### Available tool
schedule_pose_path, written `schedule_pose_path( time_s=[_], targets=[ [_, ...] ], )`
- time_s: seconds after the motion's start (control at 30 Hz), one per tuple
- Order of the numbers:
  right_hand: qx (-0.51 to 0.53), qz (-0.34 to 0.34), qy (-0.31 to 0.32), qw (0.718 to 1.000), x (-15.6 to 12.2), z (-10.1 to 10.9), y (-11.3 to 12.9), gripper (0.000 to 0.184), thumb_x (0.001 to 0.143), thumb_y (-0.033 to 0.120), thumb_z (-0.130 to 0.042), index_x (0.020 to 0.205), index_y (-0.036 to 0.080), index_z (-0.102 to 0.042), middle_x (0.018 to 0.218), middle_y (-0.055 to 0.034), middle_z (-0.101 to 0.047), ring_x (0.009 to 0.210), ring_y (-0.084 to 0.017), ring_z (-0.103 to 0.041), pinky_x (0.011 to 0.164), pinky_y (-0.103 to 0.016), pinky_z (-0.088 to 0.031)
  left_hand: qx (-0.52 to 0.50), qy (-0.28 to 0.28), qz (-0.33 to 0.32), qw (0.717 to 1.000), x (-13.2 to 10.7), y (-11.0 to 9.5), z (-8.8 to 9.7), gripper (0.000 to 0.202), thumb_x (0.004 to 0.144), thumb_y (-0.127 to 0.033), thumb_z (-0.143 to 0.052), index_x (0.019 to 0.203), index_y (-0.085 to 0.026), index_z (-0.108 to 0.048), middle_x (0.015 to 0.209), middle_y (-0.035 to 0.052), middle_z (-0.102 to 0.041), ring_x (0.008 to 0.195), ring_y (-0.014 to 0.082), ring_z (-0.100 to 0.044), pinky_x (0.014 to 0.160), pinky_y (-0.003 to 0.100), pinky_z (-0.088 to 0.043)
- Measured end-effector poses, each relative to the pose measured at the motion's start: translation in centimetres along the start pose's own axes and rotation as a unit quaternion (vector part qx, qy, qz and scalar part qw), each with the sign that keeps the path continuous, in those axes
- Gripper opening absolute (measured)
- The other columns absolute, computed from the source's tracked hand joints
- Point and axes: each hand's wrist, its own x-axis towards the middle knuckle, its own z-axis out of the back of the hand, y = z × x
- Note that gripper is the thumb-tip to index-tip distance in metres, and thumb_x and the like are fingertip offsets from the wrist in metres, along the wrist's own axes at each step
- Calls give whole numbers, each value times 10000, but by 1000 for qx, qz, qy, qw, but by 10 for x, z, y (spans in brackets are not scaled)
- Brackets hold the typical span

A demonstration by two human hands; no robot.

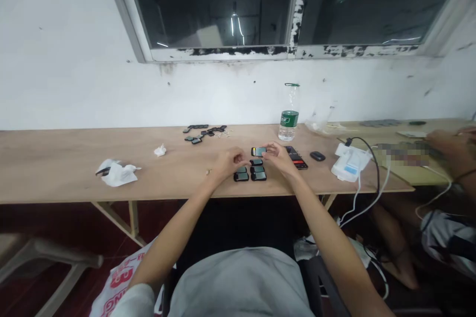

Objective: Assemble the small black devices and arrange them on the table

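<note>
My right hand [277, 156] grips the right end of a small black-framed screen module [258, 151], held just above the table with its grey-green face up and a yellow mark at its left end. Close by on the left, my left hand [232, 161] has its fingers drawn together in a pinch; whether anything is between them is too small to tell. Below both hands, several similar screen modules [258, 177] lie in two columns near the table's front edge. The left column is partly covered by my left hand.
More dark modules [204, 133] lie scattered at the back. A water bottle [288, 119], phone [296, 157], black mouse [317, 156] and white box with cables [350, 162] stand right. Crumpled tissue [117, 173] lies left. Another person's hand [446, 141] is at far right.
</note>
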Motion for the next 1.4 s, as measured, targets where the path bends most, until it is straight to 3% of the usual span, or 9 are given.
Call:
schedule_pose_path(
  time_s=[0.1,0.27,0.4,0.47,0.57,0.8,0.9,1.07,1.4],
  targets=[
    [-44,23,35,998,0,-12,8,277,788,351,-748,995,204,-638,1085,-79,-716,990,-226,-703,904,-376,-571,21,-28,-32,999,-1,7,15,251,922,-388,-724,805,-169,-685,741,18,-669,656,151,-585,625,271,-466],
    [-73,52,67,994,-3,-35,23,241,856,349,-702,1038,204,-643,1059,-76,-725,949,-223,-710,869,-370,-579,30,-74,-77,994,-12,10,19,194,1023,-243,-560,1045,-193,-746,970,68,-735,869,185,-696,772,302,-549],
    [-85,71,62,992,-8,-41,32,230,867,344,-694,1036,198,-638,1067,-77,-719,972,-221,-704,892,-364,-576,42,-112,-129,984,-20,9,21,154,979,-296,-662,1039,-189,-755,959,65,-717,675,117,-630,633,243,-529],
    [-93,63,74,991,-10,-42,37,226,867,337,-691,1038,198,-641,1034,-69,-725,935,-216,-708,861,-356,-580,42,-107,-146,983,-23,9,24,160,968,-324,-680,981,-189,-765,941,57,-715,597,85,-572,569,220,-504],
    [-98,62,90,989,-12,-42,42,210,862,328,-690,1027,203,-651,1010,-59,-730,908,-207,-706,835,-339,-579,48,-85,-145,985,-25,9,28,199,987,-340,-644,967,-187,-769,985,69,-710,620,85,-594,565,214,-523],
    [-89,57,104,989,-13,-45,42,203,853,306,-692,1025,201,-662,1037,-69,-743,907,-207,-708,839,-343,-585,75,-15,-159,984,-21,16,33,200,999,-324,-615,1094,-210,-749,1117,103,-730,915,186,-737,791,297,-624],
    [-88,60,101,989,-13,-43,42,203,856,305,-701,1025,199,-663,1045,-74,-742,914,-207,-712,843,-342,-586,109,-12,-184,977,-17,20,32,213,1002,-302,-606,1131,-199,-741,1119,115,-750,954,209,-750,855,330,-623],
    [-69,51,97,992,-10,-40,35,208,847,310,-721,1013,196,-668,1029,-75,-747,936,-210,-720,855,-333,-591,123,-9,-187,975,-15,28,30,222,993,-326,-601,1040,-189,-769,1064,129,-776,910,250,-769,788,360,-645],
    [-41,18,63,997,-6,-49,20,263,793,337,-761,984,190,-657,974,-78,-744,863,-211,-730,814,-351,-613,87,1,-180,980,-21,37,26,240,997,-330,-621,1153,-200,-751,1192,121,-746,1028,223,-753,916,350,-629]
  ],
)
